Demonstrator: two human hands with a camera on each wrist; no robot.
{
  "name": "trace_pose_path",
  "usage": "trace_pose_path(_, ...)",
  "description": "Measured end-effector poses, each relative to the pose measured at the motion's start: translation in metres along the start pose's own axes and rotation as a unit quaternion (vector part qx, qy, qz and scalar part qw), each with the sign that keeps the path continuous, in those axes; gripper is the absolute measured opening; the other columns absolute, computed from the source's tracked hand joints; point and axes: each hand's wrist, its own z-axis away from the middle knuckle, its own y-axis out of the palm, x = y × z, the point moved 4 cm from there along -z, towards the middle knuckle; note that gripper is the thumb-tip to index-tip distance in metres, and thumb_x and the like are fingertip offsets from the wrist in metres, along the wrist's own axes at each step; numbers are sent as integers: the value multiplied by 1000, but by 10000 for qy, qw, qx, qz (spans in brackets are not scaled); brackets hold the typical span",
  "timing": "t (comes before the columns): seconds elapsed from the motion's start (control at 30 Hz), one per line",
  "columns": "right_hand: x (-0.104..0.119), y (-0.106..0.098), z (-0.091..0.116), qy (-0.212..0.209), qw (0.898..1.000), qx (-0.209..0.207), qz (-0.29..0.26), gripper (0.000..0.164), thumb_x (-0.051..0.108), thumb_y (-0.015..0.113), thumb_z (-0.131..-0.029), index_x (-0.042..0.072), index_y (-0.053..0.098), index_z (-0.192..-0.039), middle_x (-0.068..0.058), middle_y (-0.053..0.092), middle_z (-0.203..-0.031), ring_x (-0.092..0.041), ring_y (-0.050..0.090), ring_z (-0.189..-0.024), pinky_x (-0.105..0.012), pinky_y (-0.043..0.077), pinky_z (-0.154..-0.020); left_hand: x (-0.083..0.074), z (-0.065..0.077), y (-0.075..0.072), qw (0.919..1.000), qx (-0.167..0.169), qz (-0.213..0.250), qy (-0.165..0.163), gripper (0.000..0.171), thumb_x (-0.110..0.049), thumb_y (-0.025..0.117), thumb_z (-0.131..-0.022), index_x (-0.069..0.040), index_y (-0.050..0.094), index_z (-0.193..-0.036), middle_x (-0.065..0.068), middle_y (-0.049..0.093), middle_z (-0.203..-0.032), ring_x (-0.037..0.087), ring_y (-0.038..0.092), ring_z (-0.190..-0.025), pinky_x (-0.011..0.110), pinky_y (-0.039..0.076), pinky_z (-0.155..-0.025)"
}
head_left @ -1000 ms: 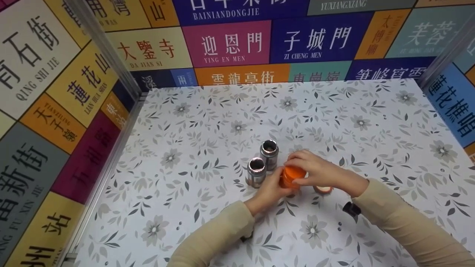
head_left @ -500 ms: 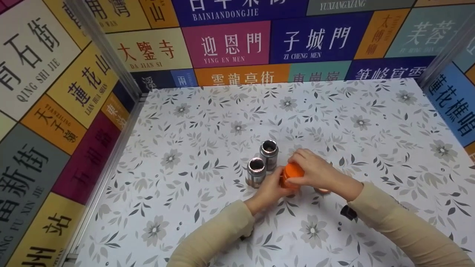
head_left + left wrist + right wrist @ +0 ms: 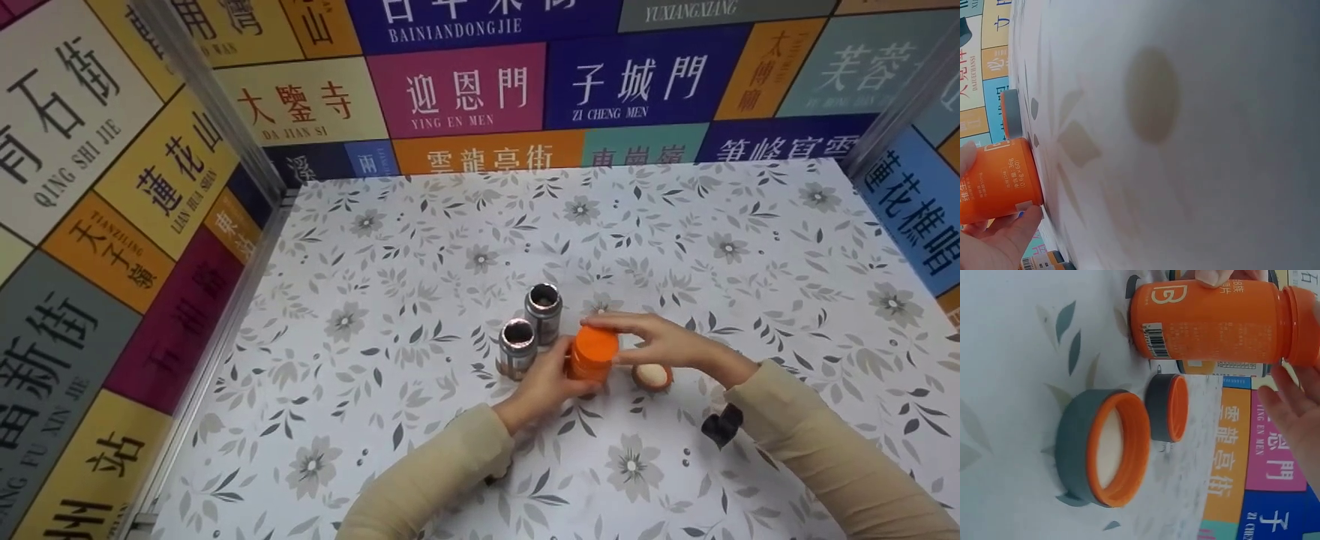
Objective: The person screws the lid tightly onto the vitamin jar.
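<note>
In the head view, my left hand (image 3: 544, 386) grips an orange pill bottle (image 3: 589, 367) around its side. The bottle stands upright with its orange cap (image 3: 598, 343) on top. My right hand (image 3: 664, 341) is at the cap, its fingers extended and spread around the rim; light contact there is hard to tell. The right wrist view has the bottle (image 3: 1207, 320) with white print and a barcode, and the right hand's fingers (image 3: 1283, 396) loose by the cap. Two silver-grey containers (image 3: 517, 349) with open tops and ragged foil rims stand left of the bottle.
A grey lid with an orange inner rim (image 3: 1103, 447) lies inside up near the right hand. A second, similar lid (image 3: 1168, 408) lies beside the bottle. The floral-covered table (image 3: 420, 247) meets sign-printed walls (image 3: 465, 86) at the back and sides.
The right hand closed around the cap half a second ago, then loosened and drew slightly right, uncovering cap and nearby lid. The left hand and bottle have stayed in place.
</note>
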Motion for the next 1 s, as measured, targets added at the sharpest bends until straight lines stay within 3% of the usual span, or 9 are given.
trace_pose_path(0.13, -4, 0, 2, 11, 9988, 22, -485, 51, 4, 61, -85, -5, 42, -132, -29, 40, -135, 7, 36, -122, -11, 30, -98, -1, -1, 0, 10000, 34, 12, 66, 55, -16, 78, -71, -15, 49, -118, -1, 61, -110, 7, 56, -100, 21, 42, -91)
trace_pose_path(0.37, -7, 5, 1, 115, 9987, -499, 77, 57, 7, 68, -79, -5, 45, -130, -22, 44, -134, 8, 31, -123, -9, 22, -100, -2, -1, 0, 9999, 8, -68, 133, 57, -16, 78, -70, -14, 48, -118, 0, 61, -113, 7, 55, -102, 20, 41, -92)
trace_pose_path(0.6, -7, 14, -1, -46, 9915, -1266, 304, 53, 0, 74, -70, -5, 54, -119, -19, 52, -121, -2, 45, -111, -13, 33, -94, -2, 0, 0, 10000, -2, -84, 51, 57, -18, 78, -70, -15, 48, -119, -2, 60, -112, 7, 55, -102, 19, 41, -92)
trace_pose_path(0.83, 21, 15, -4, -77, 9845, -1718, 359, 49, 0, 78, -63, -7, 58, -108, -19, 56, -107, -6, 50, -96, -16, 40, -86, 0, 0, -1, 9999, -41, -122, 20, 55, -18, 78, -70, -15, 48, -117, -1, 60, -112, 6, 55, -101, 19, 42, -91)
trace_pose_path(1.0, 8, 21, -4, 453, 9800, -1894, 412, 49, 4, 79, -64, -5, 52, -104, -12, 54, -107, -10, 49, -93, -20, 39, -82, -1, 0, 0, 9999, -47, -162, 35, 55, -17, 78, -71, -16, 48, -117, -1, 60, -113, 7, 54, -101, 19, 41, -91)
